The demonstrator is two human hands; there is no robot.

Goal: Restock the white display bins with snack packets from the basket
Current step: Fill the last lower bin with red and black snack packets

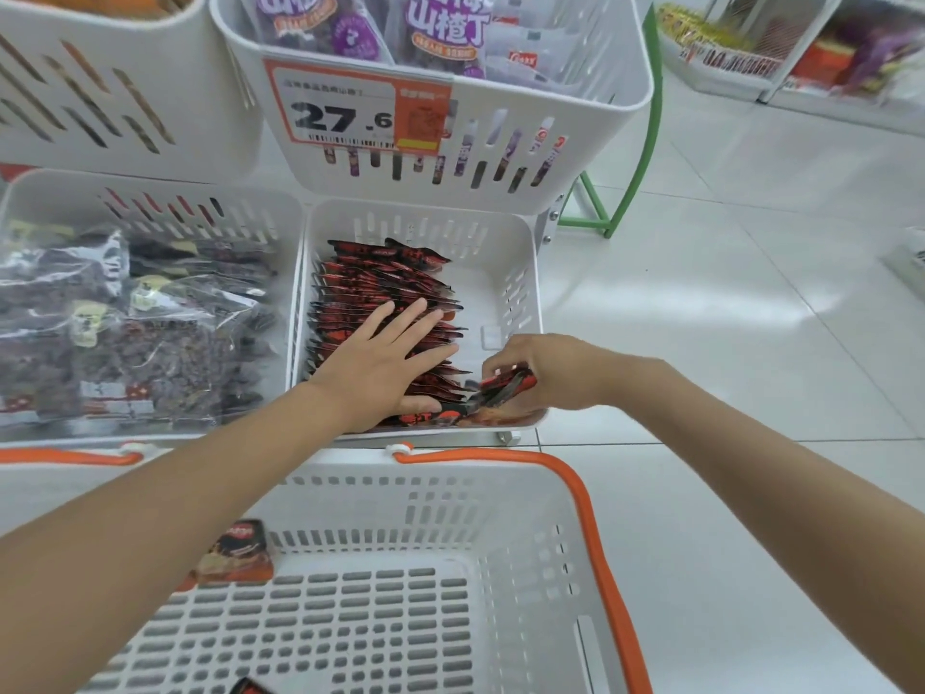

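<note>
A white display bin [528, 273] on the lower shelf holds a row of red-and-black snack packets [380, 278] standing on edge. My left hand [385, 358] lies flat on that row, fingers straight and spread. My right hand [545, 373] grips a few more red-and-black packets [503, 388] at the bin's near right corner, touching the end of the row. Below, the white basket [550, 558] with orange handles holds a loose packet [235, 553] at its left side and another [248, 687] at the bottom edge.
To the left stands a bin of clear bags of dark dried fruit [125, 318]. Above is a bin of purple packets [440, 37] with a price tag [345, 112] reading 27.6. A green frame leg [635, 157] and white tiled floor [751, 293] are on the right.
</note>
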